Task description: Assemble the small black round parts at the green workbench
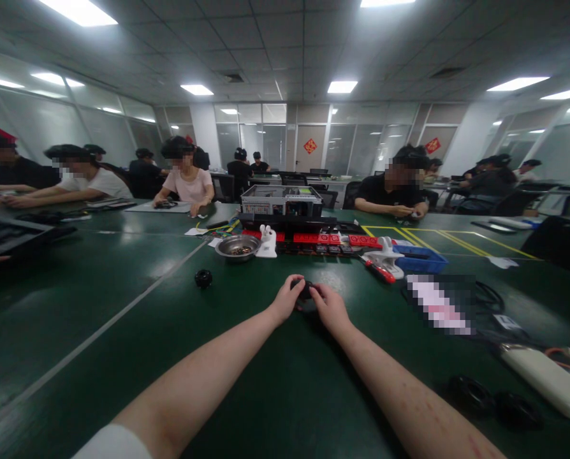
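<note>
Head view: on the near right of the green table (247, 401) sit two glossy black rings (518, 412), just beside a cream-coloured slab (543, 380). Farther off, near the middle, the left hand (285, 303) and the right hand (331, 306) pinch a small black piece (306, 290) between them, one from each side. It looks dark and rounded; fingers cover much of it, so its full shape cannot be told, nor whether it touches the tabletop. To the left, well apart from the hands, lies a shiny black ring-like part (203, 279). Beyond are a steel bowl (237, 250) of small bits, a red-handled tool (381, 271) and a blue tray (423, 261). Farther still stands a grey metal case (281, 204), with a person in a pink top (192, 185) seated to its left
</note>
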{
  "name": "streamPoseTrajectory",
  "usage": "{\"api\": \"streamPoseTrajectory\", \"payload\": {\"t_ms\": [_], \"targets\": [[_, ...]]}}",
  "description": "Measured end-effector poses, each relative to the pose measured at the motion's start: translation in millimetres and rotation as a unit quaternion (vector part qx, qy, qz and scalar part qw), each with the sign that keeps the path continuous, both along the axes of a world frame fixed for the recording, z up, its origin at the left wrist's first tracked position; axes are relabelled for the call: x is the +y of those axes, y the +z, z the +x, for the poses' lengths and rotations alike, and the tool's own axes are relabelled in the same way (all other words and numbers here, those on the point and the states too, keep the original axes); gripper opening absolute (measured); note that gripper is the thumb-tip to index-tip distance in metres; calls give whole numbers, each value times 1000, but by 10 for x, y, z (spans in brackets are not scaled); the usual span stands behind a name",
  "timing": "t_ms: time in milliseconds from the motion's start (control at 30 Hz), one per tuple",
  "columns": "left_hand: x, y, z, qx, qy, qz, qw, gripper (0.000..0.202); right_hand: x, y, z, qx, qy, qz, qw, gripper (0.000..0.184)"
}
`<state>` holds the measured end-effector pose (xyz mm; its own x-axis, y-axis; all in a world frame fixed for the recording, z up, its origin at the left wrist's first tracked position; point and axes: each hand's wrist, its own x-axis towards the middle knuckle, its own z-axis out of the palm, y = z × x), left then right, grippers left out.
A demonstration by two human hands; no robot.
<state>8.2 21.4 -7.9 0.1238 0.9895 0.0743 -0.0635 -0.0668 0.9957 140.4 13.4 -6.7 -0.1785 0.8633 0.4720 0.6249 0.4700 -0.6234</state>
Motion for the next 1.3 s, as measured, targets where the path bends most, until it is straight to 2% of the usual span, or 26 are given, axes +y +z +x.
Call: {"api": "streamPoseTrajectory", "payload": {"t_ms": [133,233,300,467,567,633,800,900,1033,1133,1300], "targets": [[40,-16,-11,-10,-1,-36,999,36,-20,-6,-4,-40,33,87,995,33],[40,9,-17,-22,10,-65,998,34,-43,-14,-29,-46,58,109,991,37],[30,28,-16,-26,11,-68,997,30,-45,-25,-41,-29,50,95,994,40],[-8,63,1,-12,13,-48,999,25,5,-46,-11,32,-39,-3,999,36],[-33,71,6,4,14,-33,999,24,24,-34,15,21,-40,-46,998,45],[-46,66,5,12,11,-16,1000,23,21,-20,14,3,-28,-42,999,44],[-30,23,-6,11,7,12,1000,24,-4,-4,-13,-20,-20,-7,1000,29],[10,-2,-9,-3,-1,-11,1000,28,-19,-3,-18,-8,-4,36,999,24],[41,3,-12,-12,4,-54,998,28,-56,8,-32,-20,18,84,996,29],[30,28,-14,-17,7,-61,998,21,-70,4,-47,-10,15,76,997,32],[-15,66,-17,-24,0,-55,998,21,-16,-34,-38,35,-40,5,999,32]]}}
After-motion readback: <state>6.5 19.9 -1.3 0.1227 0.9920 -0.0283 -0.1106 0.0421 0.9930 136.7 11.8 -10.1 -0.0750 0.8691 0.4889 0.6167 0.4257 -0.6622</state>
